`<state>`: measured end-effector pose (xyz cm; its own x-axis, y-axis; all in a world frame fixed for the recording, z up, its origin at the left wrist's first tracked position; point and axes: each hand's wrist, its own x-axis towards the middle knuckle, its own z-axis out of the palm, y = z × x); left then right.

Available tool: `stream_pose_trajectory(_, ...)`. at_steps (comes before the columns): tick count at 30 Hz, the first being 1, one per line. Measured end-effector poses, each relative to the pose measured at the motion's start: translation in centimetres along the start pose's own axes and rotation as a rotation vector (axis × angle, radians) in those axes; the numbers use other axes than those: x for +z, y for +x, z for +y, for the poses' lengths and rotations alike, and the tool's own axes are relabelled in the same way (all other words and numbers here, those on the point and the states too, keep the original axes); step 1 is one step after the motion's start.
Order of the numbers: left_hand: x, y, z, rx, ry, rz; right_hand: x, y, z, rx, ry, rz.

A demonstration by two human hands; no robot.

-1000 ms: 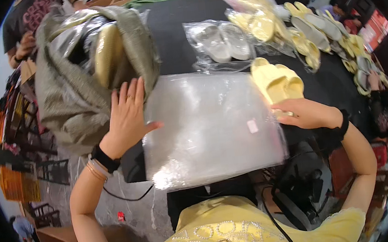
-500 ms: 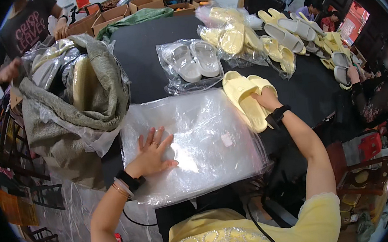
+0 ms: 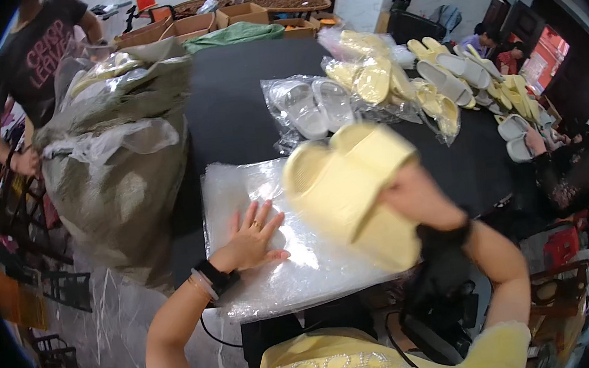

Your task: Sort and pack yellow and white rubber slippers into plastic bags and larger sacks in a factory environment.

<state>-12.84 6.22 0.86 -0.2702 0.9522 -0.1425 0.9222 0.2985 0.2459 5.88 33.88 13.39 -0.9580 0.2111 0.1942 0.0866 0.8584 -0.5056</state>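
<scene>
My right hand [image 3: 422,196] grips a pair of pale yellow slide slippers [image 3: 336,176] by the straps, held up above the right part of a stack of clear plastic bags [image 3: 276,288]. The slippers are smeared by motion and hide part of the stack. With fingers spread, my left hand [image 3: 253,237] lies flat on the bags' left part. Just beyond the stack, a pair of grey slippers [image 3: 312,108] lies bagged in clear plastic on the black table [image 3: 225,91].
A bulging woven sack [image 3: 123,207] of bagged slippers stands at the left, with a person [image 3: 41,52] beside it. Yellow and grey slippers [image 3: 448,80] are heaped at the far right. Another person [image 3: 569,164] there handles grey slippers. Cardboard boxes [image 3: 242,13] stand behind the table.
My right hand has lifted the yellow slippers off the table and brought them over the bags. My left hand stays flat on the stack. The sack has been pulled more upright.
</scene>
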Motion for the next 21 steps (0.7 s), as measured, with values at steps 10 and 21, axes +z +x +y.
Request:
stream_pose_trajectory(10, -4.5, -4.4, -0.1, 0.021, -0.117, 0.459, -0.4, -0.2, -0.7, -0.05, -0.037, -0.729)
stream_pose_trajectory(21, -24.6, -15.7, -9.9, -0.315, 0.886, 1.169, -11.6, 4.5, -21.7, -0.441, -0.285, -0.286)
